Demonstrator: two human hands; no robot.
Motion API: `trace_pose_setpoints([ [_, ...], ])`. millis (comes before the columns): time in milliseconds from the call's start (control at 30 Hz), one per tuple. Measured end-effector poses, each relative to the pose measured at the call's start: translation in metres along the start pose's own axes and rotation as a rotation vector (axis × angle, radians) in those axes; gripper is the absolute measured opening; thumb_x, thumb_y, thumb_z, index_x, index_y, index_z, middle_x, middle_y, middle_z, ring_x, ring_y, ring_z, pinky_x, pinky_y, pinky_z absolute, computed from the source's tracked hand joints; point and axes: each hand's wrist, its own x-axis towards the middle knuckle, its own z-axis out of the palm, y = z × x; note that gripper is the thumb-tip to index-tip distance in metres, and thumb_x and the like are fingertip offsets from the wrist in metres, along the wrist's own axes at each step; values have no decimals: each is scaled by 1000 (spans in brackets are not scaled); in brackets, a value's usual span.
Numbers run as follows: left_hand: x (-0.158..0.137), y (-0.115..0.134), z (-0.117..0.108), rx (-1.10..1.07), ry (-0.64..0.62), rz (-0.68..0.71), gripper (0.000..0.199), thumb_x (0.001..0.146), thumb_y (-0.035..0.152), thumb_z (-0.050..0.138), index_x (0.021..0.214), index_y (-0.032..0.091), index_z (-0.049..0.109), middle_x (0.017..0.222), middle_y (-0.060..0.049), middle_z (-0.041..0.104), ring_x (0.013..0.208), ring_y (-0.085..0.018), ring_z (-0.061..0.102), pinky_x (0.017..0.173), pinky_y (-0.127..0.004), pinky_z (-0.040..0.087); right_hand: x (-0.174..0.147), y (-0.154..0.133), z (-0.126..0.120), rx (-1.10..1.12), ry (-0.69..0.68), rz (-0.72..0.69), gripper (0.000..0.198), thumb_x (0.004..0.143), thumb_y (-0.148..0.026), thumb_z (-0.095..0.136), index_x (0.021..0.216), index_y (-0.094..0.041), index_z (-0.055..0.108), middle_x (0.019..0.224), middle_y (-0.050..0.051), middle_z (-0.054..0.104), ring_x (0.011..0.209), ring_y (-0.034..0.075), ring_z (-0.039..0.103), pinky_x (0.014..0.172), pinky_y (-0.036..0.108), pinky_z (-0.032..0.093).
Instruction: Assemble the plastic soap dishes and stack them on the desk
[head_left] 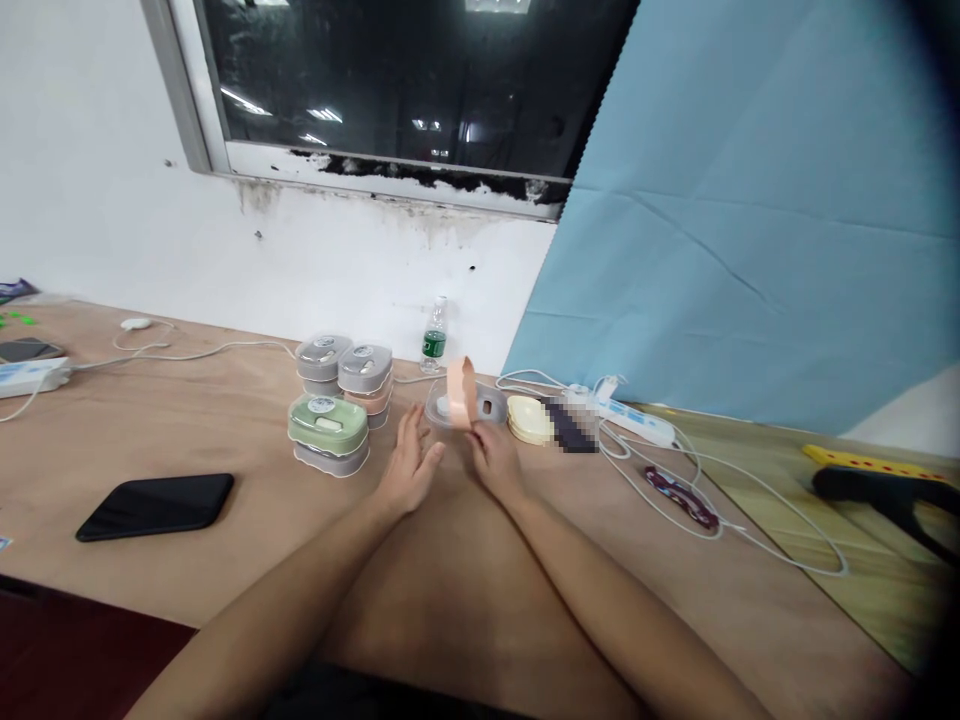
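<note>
My right hand (496,460) pinches the lower edge of a peach-coloured, curved plastic piece (456,396), which stands upright; its exact kind I cannot make out. Behind it lie translucent grey lids (491,406) on the table. My left hand (409,465) is open just left of it, fingers stretched forward, holding nothing. Left of that hand stand small stacked boxes with lids: a green-topped box (328,426) in front, a grey-lidded box (365,368) with a peach layer, and another grey box (323,356). Pale yellow pieces (529,420) lie right of my right hand.
A black phone (156,506) lies at the left. Against the wall stands a water bottle (434,338) with a green label. To the right are a power strip (637,420), looping white cables and a dark red patterned object (681,497). Another power strip (34,377) lies far left.
</note>
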Motion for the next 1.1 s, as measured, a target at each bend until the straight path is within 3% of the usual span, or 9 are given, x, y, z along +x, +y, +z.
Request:
trace_pose_setpoints([
  [133, 0, -1, 1, 43, -21, -34, 67, 91, 46, 45, 146, 22, 15, 153, -17, 14, 119, -26, 53, 101, -45, 44, 10, 35, -8, -124, 125, 136, 31, 94, -26, 38, 114, -21, 61, 106, 10, 61, 103, 23, 54, 92, 37, 44],
  [267, 0, 2, 0, 131, -55, -41, 68, 88, 46, 50, 145, 23, 20, 151, -16, 18, 118, -27, 53, 94, -44, 49, 14, 57, -3, -228, 88, 200, 35, 91, -20, 38, 116, -19, 63, 102, 11, 59, 100, 24, 53, 88, 35, 44],
  [433, 0, 5, -1, 189, -71, -15, 66, 87, 44, 52, 143, 23, 24, 147, -16, 24, 114, -26, 54, 93, -44, 49, 13, 64, 3, -265, -7, 210, 36, 88, -16, 39, 112, -20, 66, 99, 11, 59, 98, 25, 52, 87, 36, 43],
  [700, 1, 10, -6, 263, -65, 39, 65, 87, 42, 52, 142, 20, 26, 145, -17, 28, 111, -25, 55, 94, -45, 48, 12, 62, 1, -188, -4, 197, 36, 88, -15, 38, 110, -19, 66, 100, 11, 60, 99, 24, 53, 89, 37, 45],
  [833, 7, 18, -20, 387, 0, 207, 56, 86, 37, 52, 137, 19, 37, 139, -14, 42, 123, -27, 47, 105, -45, 38, 11, 63, 2, -155, 11, 188, 34, 88, -17, 40, 112, -20, 64, 101, 10, 58, 99, 23, 54, 89, 38, 46],
  [933, 13, 25, -36, 490, 69, 274, 43, 86, 38, 53, 125, 21, 51, 126, -11, 54, 121, -27, 48, 104, -45, 37, 10, 64, 2, -163, 27, 200, 32, 88, -21, 43, 112, -21, 63, 107, 10, 56, 101, 23, 55, 89, 37, 47],
  [1100, 24, 33, -69, 702, 286, 117, 37, 83, 43, 54, 114, 22, 61, 126, -12, 55, 124, -33, 42, 108, -53, 24, 9, 61, 0, -167, 41, 214, 31, 86, -24, 47, 113, -20, 62, 113, 11, 53, 104, 24, 55, 89, 39, 48],
])
